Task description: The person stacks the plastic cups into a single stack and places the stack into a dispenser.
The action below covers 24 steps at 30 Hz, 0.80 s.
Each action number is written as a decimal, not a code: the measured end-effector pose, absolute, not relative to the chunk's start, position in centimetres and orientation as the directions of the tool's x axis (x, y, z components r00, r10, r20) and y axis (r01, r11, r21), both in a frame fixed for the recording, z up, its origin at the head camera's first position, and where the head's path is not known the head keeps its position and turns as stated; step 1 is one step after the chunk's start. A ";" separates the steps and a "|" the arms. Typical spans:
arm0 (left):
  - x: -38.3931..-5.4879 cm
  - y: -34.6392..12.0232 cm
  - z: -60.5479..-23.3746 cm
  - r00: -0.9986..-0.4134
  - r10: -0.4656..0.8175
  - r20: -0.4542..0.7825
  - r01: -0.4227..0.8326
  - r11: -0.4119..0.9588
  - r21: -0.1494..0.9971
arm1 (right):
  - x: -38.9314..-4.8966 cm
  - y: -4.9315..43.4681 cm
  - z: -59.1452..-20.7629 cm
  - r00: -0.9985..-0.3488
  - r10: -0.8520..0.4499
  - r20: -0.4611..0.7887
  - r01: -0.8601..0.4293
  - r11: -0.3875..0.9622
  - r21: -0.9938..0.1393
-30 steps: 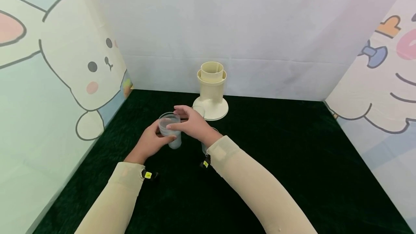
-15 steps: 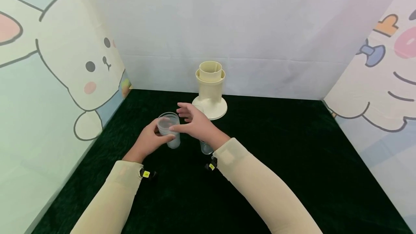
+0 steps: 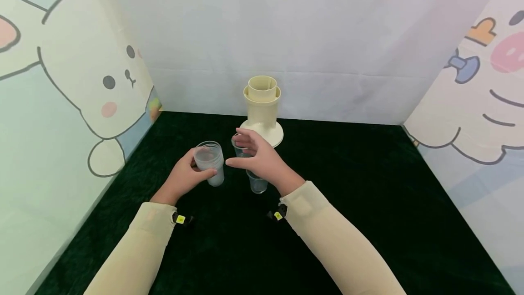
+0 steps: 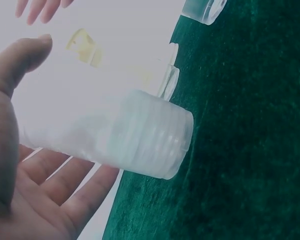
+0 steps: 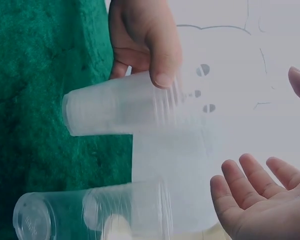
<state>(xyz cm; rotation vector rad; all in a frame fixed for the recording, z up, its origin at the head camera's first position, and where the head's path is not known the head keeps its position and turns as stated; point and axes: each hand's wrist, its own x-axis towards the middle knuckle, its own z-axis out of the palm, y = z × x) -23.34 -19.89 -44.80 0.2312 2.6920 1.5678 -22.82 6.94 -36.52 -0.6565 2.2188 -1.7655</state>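
A stack of nested clear plastic cups [image 3: 210, 164] is gripped by my left hand [image 3: 180, 180], its thumb on the near side and its fingers behind. The stack's lower end [image 4: 150, 135] points at the green cloth in the left wrist view. My right hand [image 3: 264, 160] is open and empty, just right of the stack, with fingers spread and thumb toward the cups. Under and behind this hand stand two separate clear cups, a nearer cup [image 3: 258, 183] and a farther cup [image 3: 239, 150], both partly covered by it. The right wrist view also shows loose cups [image 5: 65, 217] lower left.
A cream plastic cylinder stand [image 3: 263, 115] with a wide round base stands behind the hands, near the back wall. Dark green cloth [image 3: 368, 195] covers the table. White and cartoon-printed panels [image 3: 118, 85] enclose it at the back and sides.
My right hand has drawn away to the right from the cup stack, so more of the two standing cups shows. My left hand still holds the stack in about the same place.
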 end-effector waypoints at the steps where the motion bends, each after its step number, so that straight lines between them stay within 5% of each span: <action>1: -23.4 -20.0 -44.9 -0.989 0.137 0.058 0.119 0.486 0.866 | -22.7 7.2 -36.6 -0.877 -0.471 0.099 -0.200 0.170 -0.965; 14: -23.5 -20.3 -44.9 -0.988 0.147 0.054 0.119 0.476 0.871 | -21.2 9.6 -37.5 -0.903 -0.388 0.188 -0.214 0.026 -0.976; 24: -23.6 -20.4 -44.9 -0.985 0.170 0.042 0.118 0.465 0.877 | -20.2 11.3 -38.2 -0.921 -0.321 0.220 -0.248 0.049 -0.968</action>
